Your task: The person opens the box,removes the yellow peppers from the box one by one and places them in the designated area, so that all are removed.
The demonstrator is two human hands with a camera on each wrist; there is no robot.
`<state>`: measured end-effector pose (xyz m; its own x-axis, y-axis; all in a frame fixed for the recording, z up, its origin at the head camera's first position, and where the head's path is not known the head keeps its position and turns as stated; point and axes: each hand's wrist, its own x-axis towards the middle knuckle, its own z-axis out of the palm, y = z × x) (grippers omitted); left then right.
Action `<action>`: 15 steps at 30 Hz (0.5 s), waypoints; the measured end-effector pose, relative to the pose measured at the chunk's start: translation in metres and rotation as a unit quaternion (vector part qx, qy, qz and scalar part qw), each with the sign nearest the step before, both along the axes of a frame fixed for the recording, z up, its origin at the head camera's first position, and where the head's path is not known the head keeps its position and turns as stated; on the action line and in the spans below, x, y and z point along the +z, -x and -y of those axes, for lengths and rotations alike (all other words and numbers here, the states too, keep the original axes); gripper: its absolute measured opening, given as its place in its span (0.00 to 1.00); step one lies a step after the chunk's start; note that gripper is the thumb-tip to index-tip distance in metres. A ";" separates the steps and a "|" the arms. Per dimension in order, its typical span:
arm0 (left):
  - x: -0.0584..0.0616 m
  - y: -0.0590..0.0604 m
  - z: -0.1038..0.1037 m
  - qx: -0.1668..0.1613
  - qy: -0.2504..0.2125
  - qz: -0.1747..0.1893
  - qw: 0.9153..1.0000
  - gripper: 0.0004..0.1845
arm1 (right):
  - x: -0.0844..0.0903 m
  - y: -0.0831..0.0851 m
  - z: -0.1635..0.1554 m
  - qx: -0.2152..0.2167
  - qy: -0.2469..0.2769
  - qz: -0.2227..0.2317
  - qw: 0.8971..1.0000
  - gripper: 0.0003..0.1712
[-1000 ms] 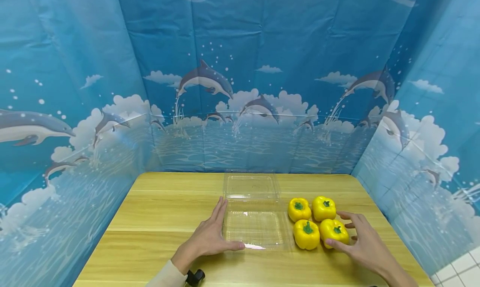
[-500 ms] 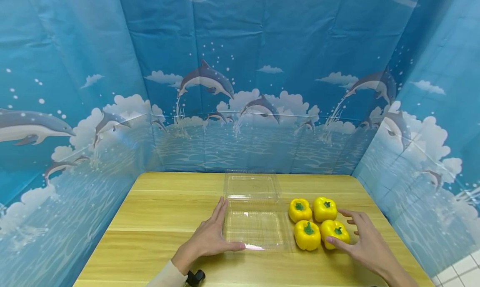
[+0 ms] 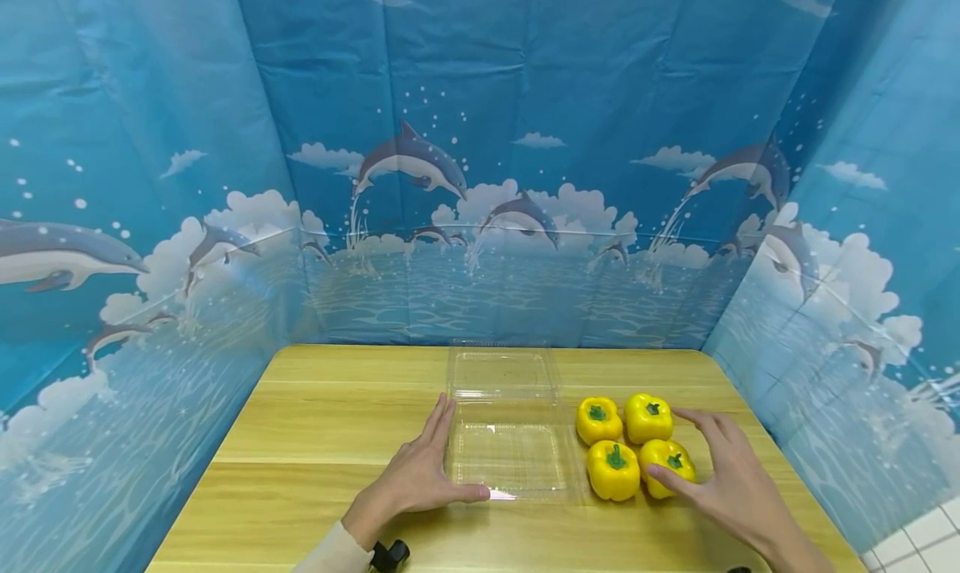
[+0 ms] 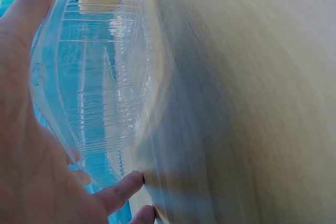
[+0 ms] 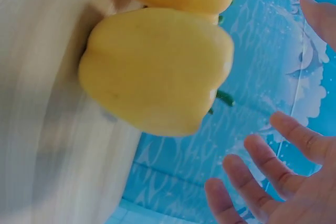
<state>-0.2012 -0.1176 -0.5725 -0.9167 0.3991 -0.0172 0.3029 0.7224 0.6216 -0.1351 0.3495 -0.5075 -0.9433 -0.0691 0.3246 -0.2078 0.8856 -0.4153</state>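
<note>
My right hand is spread wide, fingers extended, hovering over the near-right yellow pepper. The thumb tip lies at that pepper's near side; in the right wrist view the fingers stand apart from the pepper's skin, so it is not gripped. That pepper stands upright on the counter, green stem up, its axis vertical. It is the near-right one of four yellow peppers set in a close square: near-left pepper, far-left pepper, far-right pepper, all stems up, neighbours touching or nearly so.

My left hand lies flat and relaxed on the counter, fingers straight along the left edge of the clear plastic clamshell box, thumb along its near edge. The left wrist view shows the palm against the box wall. The box lies open, its lid folded back flat away from me, long axis running front to back, just left of the peppers.
</note>
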 end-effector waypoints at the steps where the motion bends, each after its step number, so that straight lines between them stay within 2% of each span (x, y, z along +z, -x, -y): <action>1: -0.001 0.000 0.000 0.000 0.002 0.000 1.000 0.81 | 0.001 0.000 0.002 0.002 -0.001 -0.007 1.000 0.54; 15: -0.004 -0.003 0.001 0.008 -0.006 -0.012 1.000 0.80 | 0.008 0.000 0.029 0.035 -0.031 -0.099 0.994 0.51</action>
<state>-0.1983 -0.1184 -0.5766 -0.9228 0.3851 0.0103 0.3072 0.7192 0.6232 -0.1352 0.3203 -0.4999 -0.8530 -0.1586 0.4972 -0.3428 0.8886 -0.3048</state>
